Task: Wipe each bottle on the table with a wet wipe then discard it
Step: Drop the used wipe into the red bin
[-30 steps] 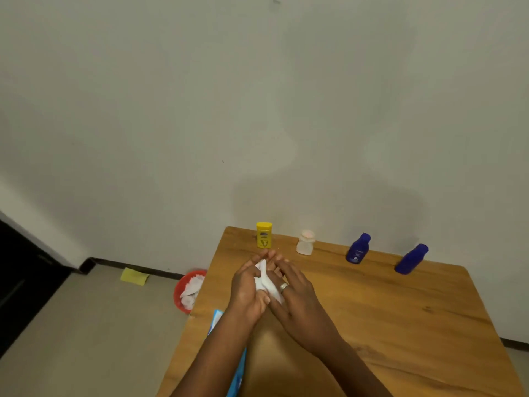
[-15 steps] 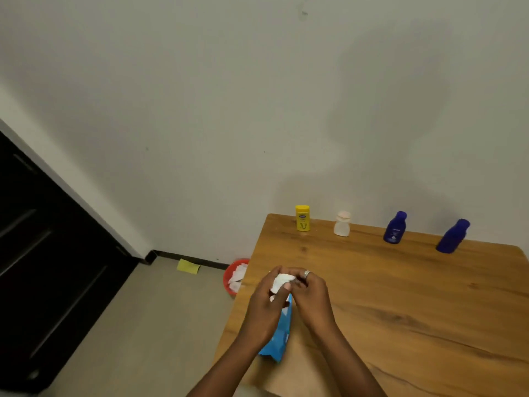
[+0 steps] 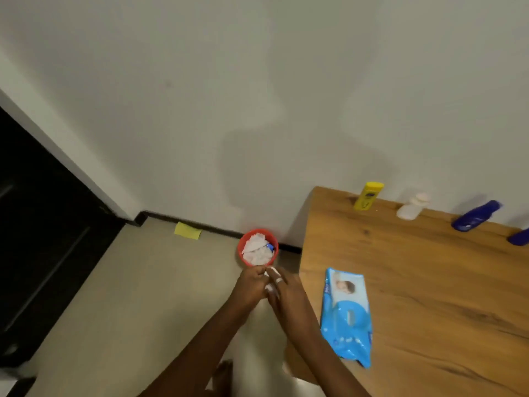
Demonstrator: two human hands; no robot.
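Observation:
My left hand (image 3: 252, 286) and my right hand (image 3: 286, 290) are pressed together around a crumpled white wet wipe (image 3: 271, 273), held off the table's left edge, just in front of a red bin (image 3: 257, 250) on the floor. Used white wipes fill the bin. Along the back of the wooden table (image 3: 429, 282) stand a yellow bottle (image 3: 365, 196), a white bottle (image 3: 412, 207) and a blue bottle (image 3: 475, 216); a second blue bottle (image 3: 519, 237) is cut off by the right edge.
A blue pack of wet wipes (image 3: 347, 313) lies near the table's left edge, beside my right forearm. A yellow cloth (image 3: 187, 231) lies on the floor by the wall. A dark door (image 3: 43, 239) is at the left.
The view has swung left and down. Both hands, holding the wipe, have moved off the table's left edge to just in front of the red bin.

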